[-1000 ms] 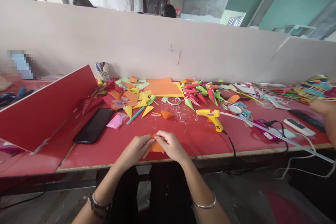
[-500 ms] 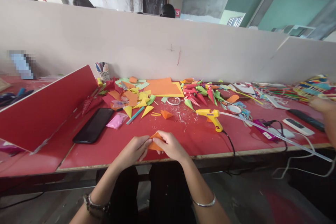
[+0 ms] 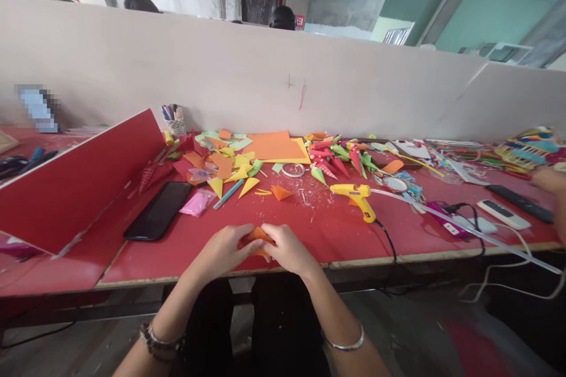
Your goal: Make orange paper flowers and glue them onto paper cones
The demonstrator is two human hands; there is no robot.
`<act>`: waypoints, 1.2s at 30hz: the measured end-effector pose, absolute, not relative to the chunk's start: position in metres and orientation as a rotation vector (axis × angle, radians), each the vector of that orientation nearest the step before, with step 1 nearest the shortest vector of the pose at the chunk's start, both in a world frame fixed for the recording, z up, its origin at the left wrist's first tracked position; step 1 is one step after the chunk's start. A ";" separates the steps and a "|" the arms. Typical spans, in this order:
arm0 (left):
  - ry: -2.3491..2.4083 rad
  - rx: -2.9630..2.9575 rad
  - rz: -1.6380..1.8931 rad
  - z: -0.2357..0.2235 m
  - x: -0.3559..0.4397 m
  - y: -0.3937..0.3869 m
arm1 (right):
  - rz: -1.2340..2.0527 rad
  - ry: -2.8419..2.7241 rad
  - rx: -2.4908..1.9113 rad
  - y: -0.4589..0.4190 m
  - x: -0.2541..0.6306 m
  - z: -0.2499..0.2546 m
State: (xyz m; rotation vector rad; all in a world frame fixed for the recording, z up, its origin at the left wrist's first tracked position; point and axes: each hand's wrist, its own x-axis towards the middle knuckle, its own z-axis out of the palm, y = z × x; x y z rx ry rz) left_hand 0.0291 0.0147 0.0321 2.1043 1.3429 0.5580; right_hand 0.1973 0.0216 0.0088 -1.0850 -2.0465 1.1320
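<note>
Between my two hands, just above the table's front edge, is a piece of orange paper [image 3: 260,237]. My left hand [image 3: 227,249] pinches its left side, thumb in front. On the other side my right hand [image 3: 289,249] grips it, with the fingers curled behind. Much of the paper is covered by my fingers, so its exact folds cannot be made out. Farther back on the red table [image 3: 239,218] lies an orange folded paper cone [image 3: 280,192], beside thin yellow strips [image 3: 263,192]. A yellow glue gun [image 3: 360,199] rests to the right of my hands.
A black phone [image 3: 158,211] and a pink packet [image 3: 197,203] lie to the left, near a red board [image 3: 88,182]. Paper scraps and cones [image 3: 338,159] line the back. A power strip [image 3: 446,219] is at right, where another person's arm [image 3: 550,179] reaches in.
My fingers have shifted on the orange paper; my left hand has come over more of it and the paper now looks curved. The other person's arm at right has moved slightly.
</note>
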 end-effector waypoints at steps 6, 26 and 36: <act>1.287 2.128 0.464 0.035 0.023 0.012 | 1.134 -2.039 -1.100 0.017 0.196 0.008; 1.426 2.061 0.705 0.017 0.026 0.021 | 1.412 -1.794 -1.005 0.013 0.192 -0.002; 1.203 1.623 0.782 0.021 0.015 0.024 | 1.241 -1.688 -0.796 0.014 0.206 0.009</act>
